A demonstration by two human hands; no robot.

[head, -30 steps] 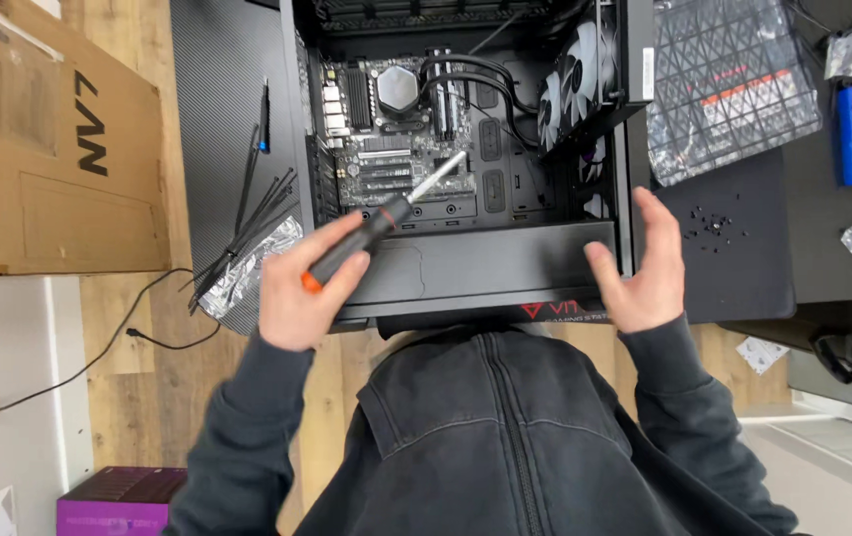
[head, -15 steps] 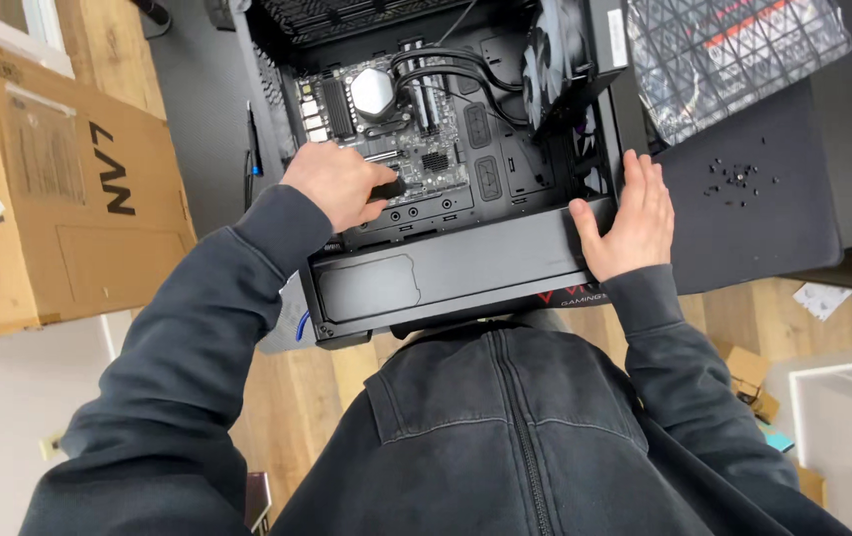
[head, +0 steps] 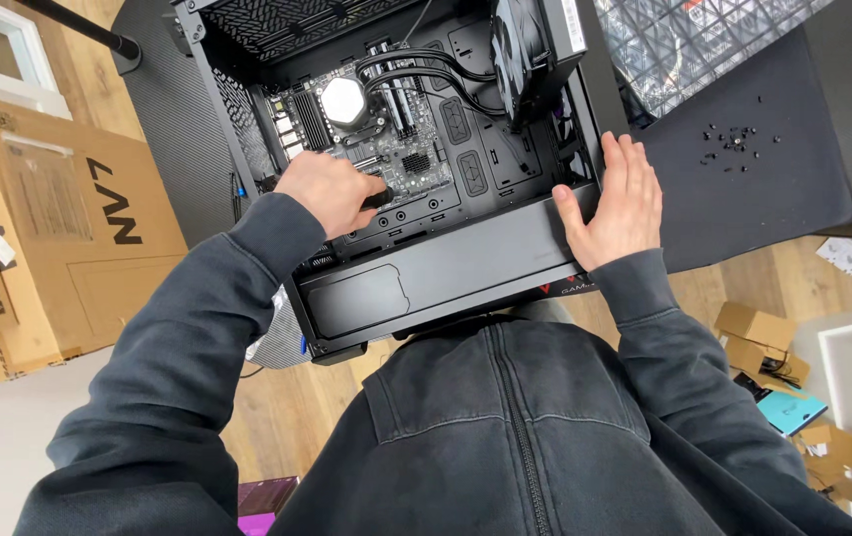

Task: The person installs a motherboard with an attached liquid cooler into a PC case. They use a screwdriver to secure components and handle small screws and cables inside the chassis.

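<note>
Where left hand [head: 329,192] curls: tool mostly hidden.

One open computer case [head: 446,268] — two hands [head: 331,189] [head: 612,203] — one large cardboard box [head: 59,238].

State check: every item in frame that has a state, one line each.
computer case: side open, lying flat
left hand: inside case, closed on a dark tool handle
right hand: open, flat on case edge
round cooler: mounted on board, hoses attached
screws: loose, scattered on black mat
cardboard box: closed
</note>
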